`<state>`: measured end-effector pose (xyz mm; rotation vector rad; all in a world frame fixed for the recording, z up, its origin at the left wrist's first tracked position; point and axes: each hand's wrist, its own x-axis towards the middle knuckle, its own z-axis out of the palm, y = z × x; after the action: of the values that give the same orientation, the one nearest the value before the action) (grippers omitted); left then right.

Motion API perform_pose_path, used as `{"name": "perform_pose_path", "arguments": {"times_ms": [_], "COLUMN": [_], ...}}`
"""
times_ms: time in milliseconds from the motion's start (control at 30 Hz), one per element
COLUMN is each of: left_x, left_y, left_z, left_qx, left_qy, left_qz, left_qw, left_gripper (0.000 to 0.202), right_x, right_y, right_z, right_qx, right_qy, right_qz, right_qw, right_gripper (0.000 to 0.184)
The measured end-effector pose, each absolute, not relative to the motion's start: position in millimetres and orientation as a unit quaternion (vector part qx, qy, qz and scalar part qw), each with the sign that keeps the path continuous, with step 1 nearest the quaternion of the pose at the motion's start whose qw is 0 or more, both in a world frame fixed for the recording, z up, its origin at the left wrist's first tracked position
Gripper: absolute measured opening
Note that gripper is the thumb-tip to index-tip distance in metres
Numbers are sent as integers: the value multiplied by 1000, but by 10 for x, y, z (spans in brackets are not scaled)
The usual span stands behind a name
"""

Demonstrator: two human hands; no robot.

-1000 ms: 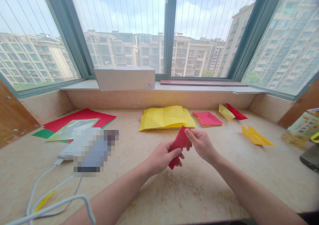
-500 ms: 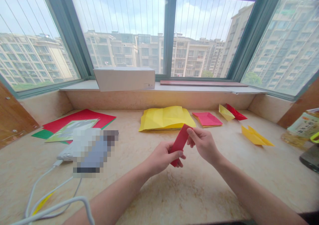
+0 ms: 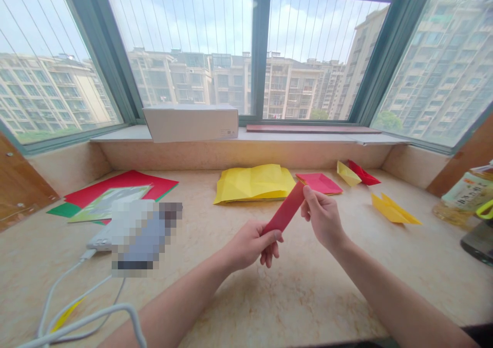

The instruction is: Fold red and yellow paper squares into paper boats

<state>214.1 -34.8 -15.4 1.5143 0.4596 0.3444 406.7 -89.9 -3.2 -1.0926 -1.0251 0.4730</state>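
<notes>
We hold the narrow folded strip of red paper (image 3: 287, 212) above the beige marble counter (image 3: 269, 296), at the centre of the view. The left hand (image 3: 252, 245) closes its grip on the strip's lower end, thumb on top and fingers beneath. The right hand (image 3: 325, 217) pinches the upper end between thumb and fingertips. The strip slants from 7 o'clock up to 1 o'clock, clear of the counter.

At 12 o'clock from the strip lies a creased yellow paper sheet (image 3: 254, 182). At 1 o'clock lies a flat folded pink-red paper square (image 3: 319, 182). At 3 o'clock from the right hand, well apart, rests a folded yellow paper piece (image 3: 393, 210). At 10 o'clock, a white cardboard box (image 3: 191, 123) stands on the grey window sill (image 3: 308, 136).
</notes>
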Motion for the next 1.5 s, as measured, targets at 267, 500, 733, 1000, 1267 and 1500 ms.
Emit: {"name": "perform_pose_path", "arguments": {"times_ms": [267,500,733,1000,1267,1500], "left_x": [2150,2191,2204,2142,2125,2132], "left_y": [-382,-357,-396,-385,-428,-330], "left_z": [-152,-209,-188,-124,-54,-100], "left_qx": [670,707,754,667,680,682], "left_qy": [205,233,211,253,180,232], "left_qz": [161,250,275,216,250,283], "left_qw": [695,619,558,667,665,633], "left_gripper": [33,44,42,46,40,52], "right_x": [4016,3870,3765,3740,3766,3905], "right_y": [-896,-880,-904,-959,-922,-897], "right_z": [-25,-177,-220,-103,-99,-76], "right_qx": [-514,-519,-539,-486,-466,-525], "right_qy": [-528,-574,-644,-667,-573,-529], "right_qz": [259,287,188,238,377,287], "right_qw": [624,564,509,512,559,601], "right_gripper": [45,40,36,32,34,31]}}
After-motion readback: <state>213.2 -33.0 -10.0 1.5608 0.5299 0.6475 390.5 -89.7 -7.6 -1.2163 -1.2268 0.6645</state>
